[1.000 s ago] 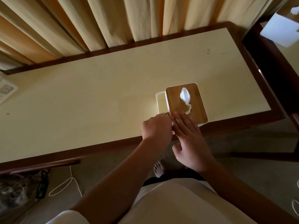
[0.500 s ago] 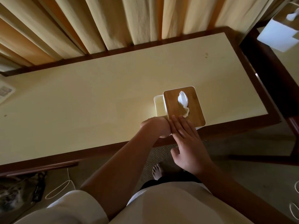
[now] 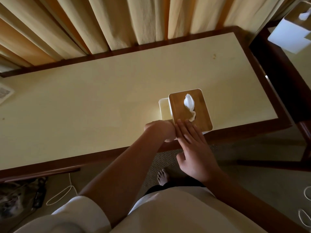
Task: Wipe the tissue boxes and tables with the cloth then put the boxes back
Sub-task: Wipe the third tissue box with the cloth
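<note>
While no readable writing is showing, two tissue boxes are standing: one (image 3: 190, 110) near the table's (image 3: 84, 101) front edge, right hand (image 3: 193, 148) lying flat atop, left hand (image 3: 159, 130) fisted beside; another (image 3: 292, 31) far right.

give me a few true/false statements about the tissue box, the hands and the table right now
1. The tissue box has a wooden lid with a tissue sticking out. True.
2. The right hand lies flat, fingers on the lid's near edge. True.
3. The left hand is spread open on the table. False: it is curled into a fist beside the box.
4. The box stands at the table's far edge by the curtain. False: it stands near the front edge.
5. A second tissue box shows at upper right. True.
</note>
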